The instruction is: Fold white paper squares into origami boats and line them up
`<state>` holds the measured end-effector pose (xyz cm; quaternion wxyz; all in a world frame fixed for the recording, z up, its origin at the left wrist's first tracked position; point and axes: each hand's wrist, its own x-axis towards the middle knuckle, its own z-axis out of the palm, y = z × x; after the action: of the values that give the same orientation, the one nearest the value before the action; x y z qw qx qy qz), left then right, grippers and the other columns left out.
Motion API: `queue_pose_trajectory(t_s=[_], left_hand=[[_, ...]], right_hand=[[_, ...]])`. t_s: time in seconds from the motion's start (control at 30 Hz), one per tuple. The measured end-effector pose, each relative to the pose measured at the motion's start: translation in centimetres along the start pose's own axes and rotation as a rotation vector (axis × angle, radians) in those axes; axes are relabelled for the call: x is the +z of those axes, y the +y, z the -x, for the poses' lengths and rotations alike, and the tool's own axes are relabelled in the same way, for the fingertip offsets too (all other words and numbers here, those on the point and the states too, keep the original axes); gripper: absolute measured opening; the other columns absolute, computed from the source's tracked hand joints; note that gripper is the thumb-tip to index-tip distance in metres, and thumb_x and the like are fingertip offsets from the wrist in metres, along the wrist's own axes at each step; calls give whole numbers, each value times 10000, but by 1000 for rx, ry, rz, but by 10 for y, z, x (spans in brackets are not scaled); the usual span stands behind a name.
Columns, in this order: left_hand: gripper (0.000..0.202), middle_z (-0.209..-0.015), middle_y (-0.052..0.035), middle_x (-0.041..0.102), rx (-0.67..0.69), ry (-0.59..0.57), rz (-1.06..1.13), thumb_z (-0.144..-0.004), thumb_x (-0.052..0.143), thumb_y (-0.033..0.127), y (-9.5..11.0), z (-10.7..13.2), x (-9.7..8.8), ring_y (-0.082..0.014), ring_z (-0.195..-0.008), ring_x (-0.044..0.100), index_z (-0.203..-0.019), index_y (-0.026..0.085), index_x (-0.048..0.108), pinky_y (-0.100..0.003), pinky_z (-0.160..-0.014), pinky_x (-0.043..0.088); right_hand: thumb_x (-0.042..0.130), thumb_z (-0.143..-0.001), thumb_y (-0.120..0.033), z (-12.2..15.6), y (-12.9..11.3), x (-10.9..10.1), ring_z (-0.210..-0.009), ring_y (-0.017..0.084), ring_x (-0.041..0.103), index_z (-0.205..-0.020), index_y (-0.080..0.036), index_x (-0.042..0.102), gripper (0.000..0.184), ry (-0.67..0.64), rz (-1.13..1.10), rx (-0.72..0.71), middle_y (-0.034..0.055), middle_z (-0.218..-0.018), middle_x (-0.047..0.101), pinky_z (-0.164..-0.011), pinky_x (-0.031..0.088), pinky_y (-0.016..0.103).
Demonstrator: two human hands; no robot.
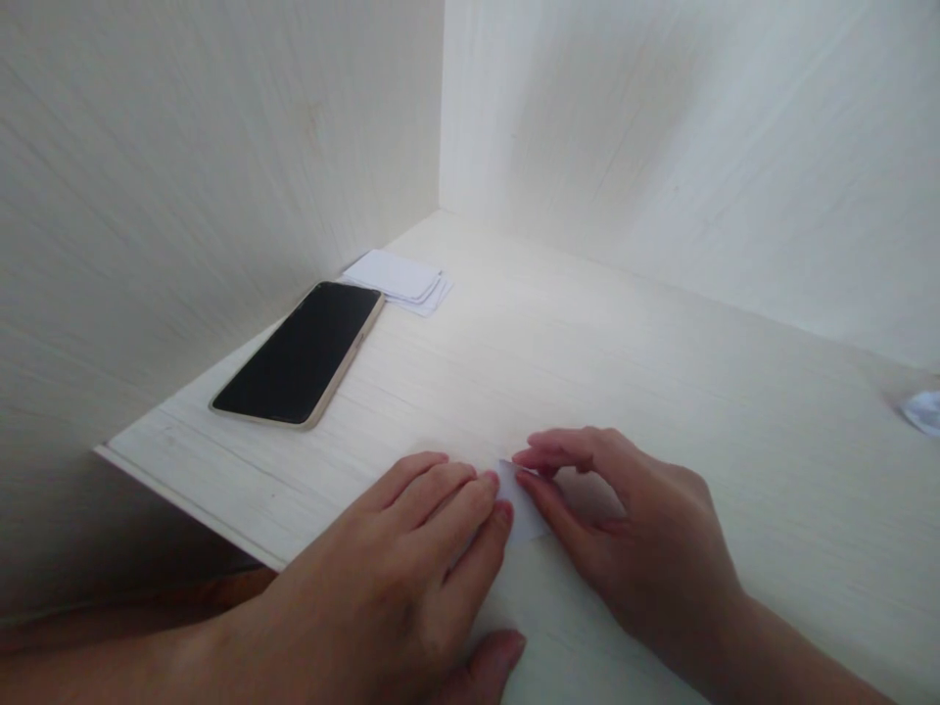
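Observation:
A small piece of white paper (523,511) lies on the pale tabletop between my two hands, partly hidden by them. The fingers of my left hand (433,548) stretch flat over its left side and press it down, with the thumb apart below. At the paper's upper edge, the thumb and fingers of my right hand (638,529) come together in a pinch on it.
A phone (301,354) with a dark screen and light case lies at the left, by the side panel. Behind it is a stack of white paper pieces (397,276). A crumpled white thing (923,411) shows at the right edge. Pale panels (661,127) enclose the table.

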<state>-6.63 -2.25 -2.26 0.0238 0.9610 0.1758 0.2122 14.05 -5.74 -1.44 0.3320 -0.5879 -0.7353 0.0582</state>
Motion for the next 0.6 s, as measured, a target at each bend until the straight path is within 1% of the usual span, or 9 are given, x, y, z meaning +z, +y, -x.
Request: queue_pose_trajectory(t_s=[0.1,0.17,0.23,0.3,0.4,0.5,0.6], left_hand=[[436,-1138,-175,730,-5,3,26,-934,586,376,-1,0,0,-319,-1069,647,-1175,35,709,-465,-1007,537],[429,-1143,-175,730,-7,0,37,-941,582,371,-1,2,0,-318,-1080,648,-1180,36,705,-463,-1016,538],[424,-1145,-175,732,3,7,45,-951,574,376,-3,3,-1,-314,-1091,649,-1178,42,703,-459,-1024,537],[412,-1145,-171,735,8,10,60,-954,575,371,-5,3,-2,-308,-1098,653,-1184,52,698,-456,-1034,538],[380,-1143,-161,738,4,7,96,-944,596,337,-9,4,-3,-293,-1100,659,-1193,65,689,-448,-1044,543],[383,-1161,-156,736,6,17,115,-942,604,330,-12,5,-4,-291,-1112,660,-1209,65,677,-452,-1047,548],[400,-1215,-148,727,15,24,124,-951,598,326,-13,7,-3,-288,-1153,650,-1254,71,649,-456,-1078,532]], right_hand=[[629,-917,-84,5,4,-6,-790,163,736,-1015,-199,683,161,-64,-34,-179,21,-915,797,-729,595,304],[610,-926,-58,5,8,-9,-857,174,746,-1050,-205,669,201,-110,-74,-249,33,-992,804,-773,604,325],[621,-912,-34,5,12,-12,-929,188,746,-1045,-208,668,224,-147,-103,-319,40,-1059,801,-823,609,350],[633,-901,-25,4,16,-14,-970,200,738,-1047,-196,679,229,-167,-106,-375,57,-1089,798,-849,611,365],[619,-921,-48,3,18,-15,-992,209,729,-1119,-182,693,250,-195,-108,-416,85,-1112,792,-851,625,371],[592,-946,-67,4,18,-16,-1013,209,723,-1191,-193,688,292,-217,-136,-419,82,-1149,784,-862,643,372],[592,-933,-41,5,18,-17,-1031,212,713,-1205,-182,687,321,-234,-156,-410,79,-1171,777,-868,655,360]])
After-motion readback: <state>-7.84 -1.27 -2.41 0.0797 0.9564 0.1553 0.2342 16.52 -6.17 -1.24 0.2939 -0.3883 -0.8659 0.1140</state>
